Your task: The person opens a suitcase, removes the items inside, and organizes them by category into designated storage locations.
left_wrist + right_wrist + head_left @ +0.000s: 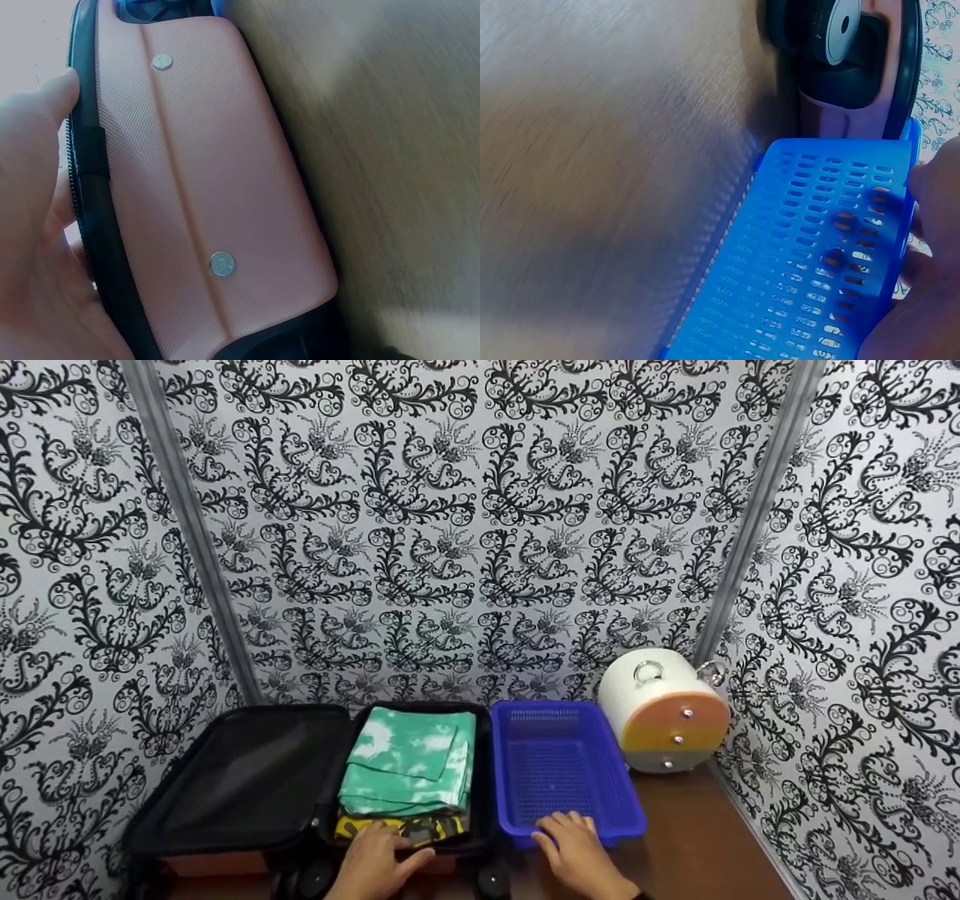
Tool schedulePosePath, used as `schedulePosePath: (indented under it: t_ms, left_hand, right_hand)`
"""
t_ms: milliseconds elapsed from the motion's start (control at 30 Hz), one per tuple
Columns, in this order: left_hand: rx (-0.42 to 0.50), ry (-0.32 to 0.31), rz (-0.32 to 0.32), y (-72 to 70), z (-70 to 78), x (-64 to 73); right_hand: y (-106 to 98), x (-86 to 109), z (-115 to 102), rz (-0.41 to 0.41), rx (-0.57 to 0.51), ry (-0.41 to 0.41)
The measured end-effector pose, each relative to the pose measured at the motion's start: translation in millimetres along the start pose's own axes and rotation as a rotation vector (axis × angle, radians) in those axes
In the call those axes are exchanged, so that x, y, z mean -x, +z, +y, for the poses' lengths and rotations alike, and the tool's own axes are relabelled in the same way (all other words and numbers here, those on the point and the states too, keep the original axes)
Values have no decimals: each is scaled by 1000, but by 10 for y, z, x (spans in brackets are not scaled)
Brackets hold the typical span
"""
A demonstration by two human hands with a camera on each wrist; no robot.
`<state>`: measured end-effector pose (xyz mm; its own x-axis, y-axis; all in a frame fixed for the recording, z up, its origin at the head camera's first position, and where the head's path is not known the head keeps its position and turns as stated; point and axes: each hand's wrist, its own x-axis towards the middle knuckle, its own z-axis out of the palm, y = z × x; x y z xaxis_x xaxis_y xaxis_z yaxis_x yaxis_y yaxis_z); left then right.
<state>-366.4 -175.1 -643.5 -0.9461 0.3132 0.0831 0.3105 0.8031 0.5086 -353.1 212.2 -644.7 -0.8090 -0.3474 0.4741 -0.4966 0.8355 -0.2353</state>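
Note:
My left hand [375, 859] rests at the front edge of an open suitcase [485, 780], its fingers over a folded yellow-and-black patterned cloth [439, 829]. In the left wrist view, the thumb lies along the zippered rim above the pink shell [202, 165]. On top of the yellow cloth sits a stack of folded green-and-white tie-dye fabric [412, 754]. My right hand [577, 851] rests over the near rim of a blue plastic basket [630, 810], fingers relaxed inside it. Through the slots of the basket wall [802, 247], parts of those fingers show in the right wrist view.
The suitcase's black lid half [255, 772] lies spread at the left. A white drum-shaped drawer box [660, 712] with coloured fronts stands behind the basket at right. Brown wooden tabletop [697, 840] shows at the front right. Patterned walls [465, 510] enclose the back and sides.

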Motion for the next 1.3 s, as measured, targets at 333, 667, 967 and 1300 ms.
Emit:
schedulePosePath:
  t_ms: [333, 667, 967, 1300]
  left_hand:
    - [96, 6, -50, -77, -51, -34]
    - [282, -90, -8, -139, -6, -63]
    - [301, -124, 283, -86, -20, -126]
    - [322, -96, 274, -36, -55, -101]
  right_hand:
    - [-88, -106, 28, -126, -156, 87]
    - [-191, -536, -129, -107, -438, 144]
    - [-97, -1258, -466, -224, -843, 432]
    - [223, -1706, -703, -426, -841, 645]
